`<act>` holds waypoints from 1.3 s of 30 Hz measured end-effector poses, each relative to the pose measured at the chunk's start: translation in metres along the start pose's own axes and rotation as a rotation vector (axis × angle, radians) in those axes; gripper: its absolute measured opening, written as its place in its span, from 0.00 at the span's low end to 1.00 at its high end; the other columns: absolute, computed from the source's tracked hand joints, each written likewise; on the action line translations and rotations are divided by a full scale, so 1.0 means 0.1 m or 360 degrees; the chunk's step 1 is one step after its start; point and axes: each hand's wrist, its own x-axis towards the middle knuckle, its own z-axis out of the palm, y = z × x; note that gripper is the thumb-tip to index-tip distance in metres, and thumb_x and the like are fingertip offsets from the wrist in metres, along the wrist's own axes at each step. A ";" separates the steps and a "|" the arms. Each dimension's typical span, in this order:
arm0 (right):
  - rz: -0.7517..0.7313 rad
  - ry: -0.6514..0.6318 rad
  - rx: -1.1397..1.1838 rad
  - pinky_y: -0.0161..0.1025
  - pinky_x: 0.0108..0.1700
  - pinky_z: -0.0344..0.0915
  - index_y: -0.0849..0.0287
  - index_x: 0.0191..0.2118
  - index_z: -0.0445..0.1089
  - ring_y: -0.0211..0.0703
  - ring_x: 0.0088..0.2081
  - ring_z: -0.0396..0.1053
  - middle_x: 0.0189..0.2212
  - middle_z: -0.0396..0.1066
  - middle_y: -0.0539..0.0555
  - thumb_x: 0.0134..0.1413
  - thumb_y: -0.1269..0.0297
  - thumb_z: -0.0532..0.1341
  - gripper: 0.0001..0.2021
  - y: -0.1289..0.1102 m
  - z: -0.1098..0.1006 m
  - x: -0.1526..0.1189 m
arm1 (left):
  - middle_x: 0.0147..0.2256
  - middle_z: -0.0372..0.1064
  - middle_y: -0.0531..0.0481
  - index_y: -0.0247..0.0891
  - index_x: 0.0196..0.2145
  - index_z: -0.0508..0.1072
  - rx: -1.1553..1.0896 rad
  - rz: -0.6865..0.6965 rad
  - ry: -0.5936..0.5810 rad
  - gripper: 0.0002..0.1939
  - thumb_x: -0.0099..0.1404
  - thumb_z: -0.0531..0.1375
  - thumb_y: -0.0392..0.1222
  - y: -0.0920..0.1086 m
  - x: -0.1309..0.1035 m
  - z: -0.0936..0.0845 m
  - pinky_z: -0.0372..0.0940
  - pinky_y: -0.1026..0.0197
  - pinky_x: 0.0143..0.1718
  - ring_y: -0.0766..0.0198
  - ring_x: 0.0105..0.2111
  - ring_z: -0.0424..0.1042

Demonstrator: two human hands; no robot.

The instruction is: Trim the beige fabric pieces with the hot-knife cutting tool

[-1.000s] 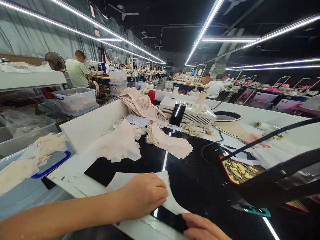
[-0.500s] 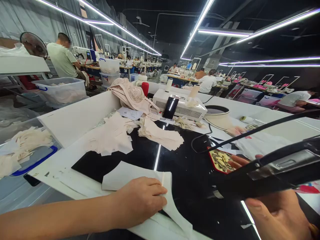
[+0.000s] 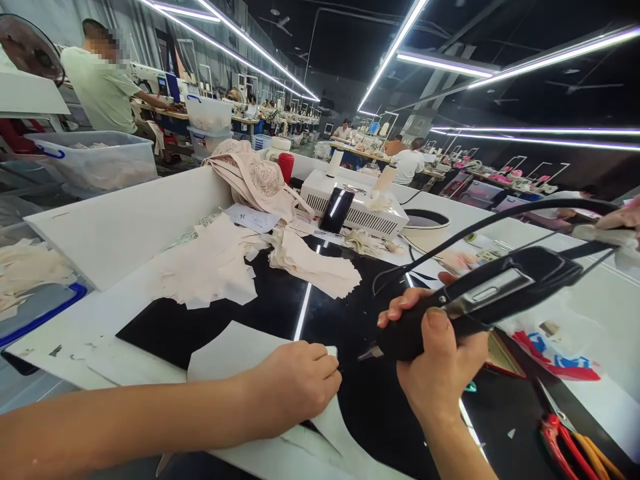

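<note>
A white curved sheet (image 3: pixel 230 347), paper or fabric, lies at the front edge of the black glossy board (image 3: pixel 165 333). My left hand (image 3: pixel 295 377) rests over it with fingers closed on its right part, and a small white end shows past the fingertips. My right hand (image 3: pixel 440 360) is wrapped around a black corded handheld tool (image 3: pixel 480 293). The tool's narrow metal tip (image 3: pixel 370 353) points left, a short way right of my left fingers and apart from them.
Beige fabric pieces (image 3: pixel 200 267) and another stack (image 3: pixel 315 267) lie behind. A phone (image 3: pixel 336 210) leans on a white box (image 3: pixel 370 213). Red-handled scissors (image 3: pixel 560 427) lie at front right. A cable (image 3: pixel 450 237) arches from the tool, near a blurred hand (image 3: pixel 625 217) at the right edge.
My right hand has brought the tool left and inward, its tip now nearer my left hand. The left fingers have curled tighter on the sheet. The view has shifted, bringing scissors into sight.
</note>
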 end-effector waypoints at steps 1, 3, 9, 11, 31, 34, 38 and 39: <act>0.0009 -0.0014 0.0025 0.38 0.25 0.72 0.53 0.52 0.67 0.39 0.25 0.69 0.29 0.71 0.45 0.54 0.55 0.73 0.23 0.03 0.03 0.00 | 0.38 0.75 0.43 0.34 0.38 0.74 0.0011 0.0011 0.0015 0.07 0.69 0.60 0.26 0.01 -0.01 0.04 0.70 0.59 0.39 0.59 0.39 0.73; 0.0024 -0.0038 0.0055 0.37 0.25 0.71 0.52 0.52 0.67 0.38 0.24 0.68 0.28 0.70 0.45 0.54 0.55 0.72 0.23 0.08 0.06 0.00 | 0.37 0.75 0.44 0.34 0.38 0.74 0.0021 0.0031 0.0050 0.06 0.70 0.61 0.27 0.04 -0.05 0.09 0.70 0.57 0.42 0.59 0.38 0.72; 0.0037 -0.0119 0.0119 0.36 0.24 0.69 0.51 0.50 0.67 0.38 0.24 0.67 0.28 0.69 0.45 0.54 0.52 0.71 0.21 0.18 0.14 0.02 | 0.32 0.71 0.46 0.32 0.37 0.75 0.0066 -0.0030 0.0102 0.05 0.73 0.61 0.30 0.09 -0.09 0.04 0.70 0.57 0.41 0.59 0.36 0.71; 0.0056 -0.0128 0.0125 0.36 0.23 0.69 0.51 0.49 0.67 0.38 0.24 0.66 0.27 0.68 0.45 0.54 0.53 0.70 0.21 0.20 0.17 0.02 | 0.32 0.70 0.47 0.31 0.37 0.76 0.0079 -0.0028 0.0129 0.05 0.72 0.61 0.30 0.10 -0.08 0.00 0.71 0.57 0.39 0.59 0.35 0.71; 0.0122 -0.0206 0.0323 0.33 0.23 0.69 0.50 0.48 0.68 0.37 0.24 0.66 0.27 0.69 0.44 0.52 0.50 0.73 0.22 0.19 0.21 0.01 | 0.32 0.71 0.47 0.34 0.36 0.75 0.0005 -0.0113 0.0199 0.10 0.76 0.56 0.31 0.11 -0.08 0.00 0.74 0.60 0.41 0.60 0.38 0.73; 0.0109 -0.0194 0.0330 0.34 0.23 0.69 0.50 0.48 0.70 0.37 0.24 0.66 0.27 0.69 0.44 0.52 0.50 0.74 0.22 0.18 0.20 0.00 | 0.30 0.68 0.49 0.34 0.34 0.74 -0.0010 -0.0162 0.0220 0.11 0.75 0.56 0.30 0.11 -0.07 -0.01 0.73 0.60 0.36 0.61 0.34 0.72; 0.0102 -0.0193 0.0356 0.34 0.23 0.70 0.51 0.47 0.71 0.37 0.24 0.66 0.27 0.70 0.45 0.52 0.51 0.74 0.21 0.18 0.20 0.00 | 0.31 0.68 0.48 0.33 0.36 0.74 -0.0038 -0.0222 0.0289 0.09 0.74 0.57 0.30 0.12 -0.07 0.00 0.75 0.59 0.37 0.60 0.35 0.74; 0.0102 -0.0194 0.0367 0.34 0.23 0.70 0.50 0.47 0.71 0.37 0.24 0.66 0.27 0.70 0.45 0.53 0.51 0.74 0.20 0.18 0.21 0.00 | 0.31 0.69 0.48 0.32 0.37 0.75 -0.0039 -0.0229 0.0308 0.09 0.74 0.57 0.30 0.12 -0.07 0.00 0.75 0.59 0.38 0.59 0.36 0.74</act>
